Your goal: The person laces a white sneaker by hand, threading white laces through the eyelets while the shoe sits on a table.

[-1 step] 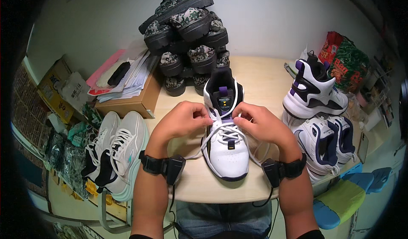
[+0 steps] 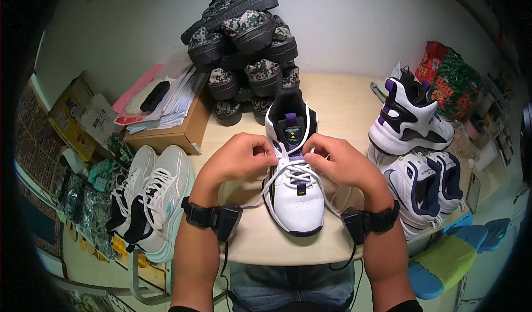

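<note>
A white sneaker (image 2: 293,198) with a black collar and purple trim stands on the pale wooden table (image 2: 343,104), toe toward me. My left hand (image 2: 238,159) pinches the white lace at the left side of the tongue. My right hand (image 2: 341,162) pinches the lace on the right side. Loose lace ends trail past both wrists. Black wrist bands with small devices sit on both forearms.
A pile of camouflage shoes (image 2: 246,46) rises behind the sneaker. White-and-purple sneakers (image 2: 413,145) are stacked at the right. A cardboard box with papers (image 2: 169,109) sits left. Pale sneakers (image 2: 152,198) rest on a rack lower left. A blue and green stool (image 2: 449,262) stands lower right.
</note>
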